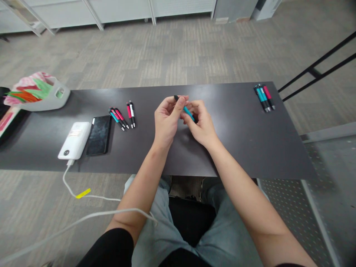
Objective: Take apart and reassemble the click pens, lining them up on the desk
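Above the middle of the dark table, my left hand (170, 116) is closed on the black end of a pen, thumb pressed over it. My right hand (200, 122) pinches the blue barrel of the same pen (189, 113) from the other side. Pens in blue and red (119, 118) lie in a group left of my hands, with a red pen (129, 114) and a white pen (132, 113) side by side near them. Another group of blue and red pens (263, 97) lies at the table's right end.
A white power bank (74, 140) with a cable (66, 181) lies beside a black phone (99, 135) on the left. A white basket (52, 97) of colourful items stands at the far left. Black metal bars (317, 73) rise beyond the table's right edge.
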Available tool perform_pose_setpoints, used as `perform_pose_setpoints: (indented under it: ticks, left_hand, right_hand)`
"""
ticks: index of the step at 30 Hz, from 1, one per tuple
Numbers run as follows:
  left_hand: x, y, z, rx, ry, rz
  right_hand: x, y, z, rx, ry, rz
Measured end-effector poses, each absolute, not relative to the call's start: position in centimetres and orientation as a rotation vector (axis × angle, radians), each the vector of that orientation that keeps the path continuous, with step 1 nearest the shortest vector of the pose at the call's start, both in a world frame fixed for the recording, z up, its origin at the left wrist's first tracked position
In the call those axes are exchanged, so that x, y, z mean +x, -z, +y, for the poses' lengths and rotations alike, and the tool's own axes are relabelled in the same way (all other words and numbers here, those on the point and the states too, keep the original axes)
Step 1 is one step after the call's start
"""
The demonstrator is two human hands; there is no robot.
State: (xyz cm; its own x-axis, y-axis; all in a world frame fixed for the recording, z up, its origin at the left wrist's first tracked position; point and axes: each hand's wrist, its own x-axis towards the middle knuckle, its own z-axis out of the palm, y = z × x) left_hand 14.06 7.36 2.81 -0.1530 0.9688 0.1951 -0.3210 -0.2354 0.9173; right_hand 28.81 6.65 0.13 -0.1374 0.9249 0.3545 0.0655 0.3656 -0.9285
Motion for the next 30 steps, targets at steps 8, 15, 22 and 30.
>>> perform_pose_setpoints:
  ticks: [8, 15, 22, 30]
  left_hand:
    - [13.1, -3.1, 7.8, 1.054, -1.617, 0.987]
    - [13.3, -3.1, 7.9, 1.019, -1.605, 0.991]
    - [13.1, -2.8, 8.0, 1.051, -1.637, 1.005]
    - [13.3, -3.1, 7.8, 1.065, -1.628, 1.028]
  right_hand:
    - [29.0, -1.6, 6.3, -1.040, -1.096, -1.503]
    - [29.0, -1.6, 6.4, -1.086, -1.065, -1.526]
    - [29.1, -1.5, 6.5, -1.036, -0.975, -1.517]
    - [29.3, -1.8, 6.5, -1.078, -1.003, -1.553]
